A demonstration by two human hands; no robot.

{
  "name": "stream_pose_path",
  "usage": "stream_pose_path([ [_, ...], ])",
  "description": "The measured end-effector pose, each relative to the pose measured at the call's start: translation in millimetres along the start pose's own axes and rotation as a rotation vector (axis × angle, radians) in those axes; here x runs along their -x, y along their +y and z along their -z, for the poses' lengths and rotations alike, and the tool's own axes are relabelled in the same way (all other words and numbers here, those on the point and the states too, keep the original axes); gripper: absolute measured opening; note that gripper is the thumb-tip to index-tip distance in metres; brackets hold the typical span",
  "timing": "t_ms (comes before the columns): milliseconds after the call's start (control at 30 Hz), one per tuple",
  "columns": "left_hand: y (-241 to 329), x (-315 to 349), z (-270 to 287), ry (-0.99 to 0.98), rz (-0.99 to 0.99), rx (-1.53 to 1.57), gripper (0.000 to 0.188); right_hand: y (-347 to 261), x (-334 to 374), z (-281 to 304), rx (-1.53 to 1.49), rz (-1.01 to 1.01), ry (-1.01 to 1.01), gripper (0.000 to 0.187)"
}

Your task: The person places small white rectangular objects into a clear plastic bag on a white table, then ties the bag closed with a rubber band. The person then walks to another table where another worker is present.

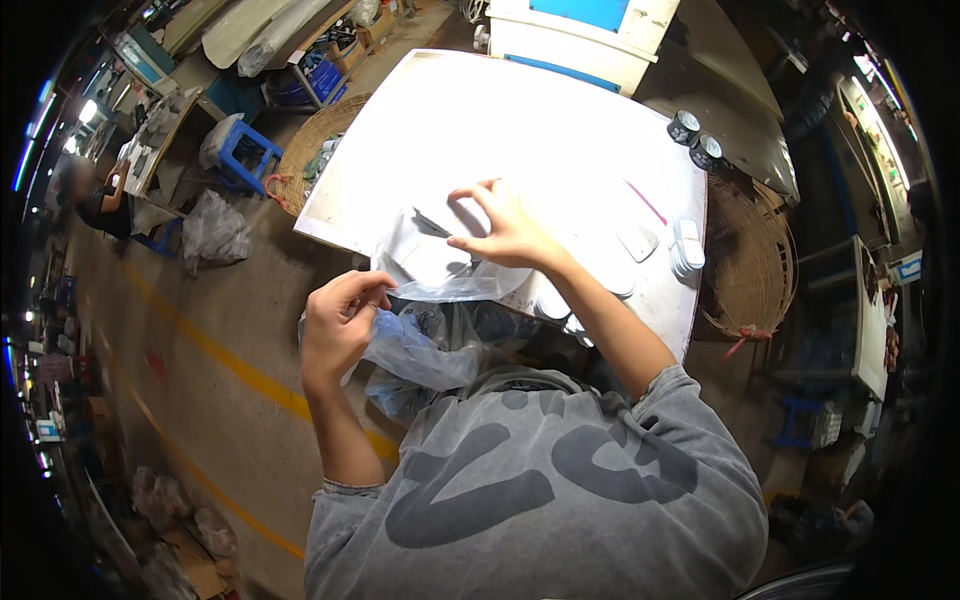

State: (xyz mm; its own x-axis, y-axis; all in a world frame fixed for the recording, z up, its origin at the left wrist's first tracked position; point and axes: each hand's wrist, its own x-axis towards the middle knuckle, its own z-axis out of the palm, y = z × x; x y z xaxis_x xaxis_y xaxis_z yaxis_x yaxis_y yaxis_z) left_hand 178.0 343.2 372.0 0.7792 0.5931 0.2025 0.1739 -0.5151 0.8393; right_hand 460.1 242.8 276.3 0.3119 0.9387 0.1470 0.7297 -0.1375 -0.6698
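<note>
A clear plastic bag (455, 288) lies at the near edge of the bright white tabletop (520, 130), its lower part hanging toward my body. My left hand (342, 318) pinches the bag's left edge between thumb and fingers. Above the bag's right side is my right hand (505, 228), its thumb and fingers apart with nothing visible between them. Pale flat pieces (436, 258) and a dark strip (432, 222) show in or under the film; glare hides their kind. Beside my right forearm, several white rounded pieces (552, 302) sit at the table's edge.
At the table's right are a stack of white oval pieces (687, 246), a flat white piece (638, 242), a pink stick (646, 202) and two dark rolls (684, 127). Wicker baskets (750, 260) flank the table. A blue stool (247, 152) and a seated person (105, 205) are left.
</note>
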Motion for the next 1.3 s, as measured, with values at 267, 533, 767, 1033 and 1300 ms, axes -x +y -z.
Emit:
stream_pose_path([
  [267,-14,-26,-12,0.01,0.024,0.014,0.021,-11,21,14,-0.725,0.026,0.06,0.04],
  [533,4,-37,9,-0.013,-0.085,-0.273,0.022,105,134,74,0.302,-0.433,0.239,0.083],
  [767,19,-80,1,0.249,-0.177,-0.589,0.046,150,174,77,0.107,-0.407,-0.002,0.1],
  [1033,-32,-155,-21,-0.261,0.012,-0.666,0.04,41,79,96,-1.241,-0.036,0.303,0.081],
  [1300,-55,-157,-34,-0.276,-0.101,-0.241,0.068,-16,-6,71,-1.191,-0.054,-0.294,0.088],
])
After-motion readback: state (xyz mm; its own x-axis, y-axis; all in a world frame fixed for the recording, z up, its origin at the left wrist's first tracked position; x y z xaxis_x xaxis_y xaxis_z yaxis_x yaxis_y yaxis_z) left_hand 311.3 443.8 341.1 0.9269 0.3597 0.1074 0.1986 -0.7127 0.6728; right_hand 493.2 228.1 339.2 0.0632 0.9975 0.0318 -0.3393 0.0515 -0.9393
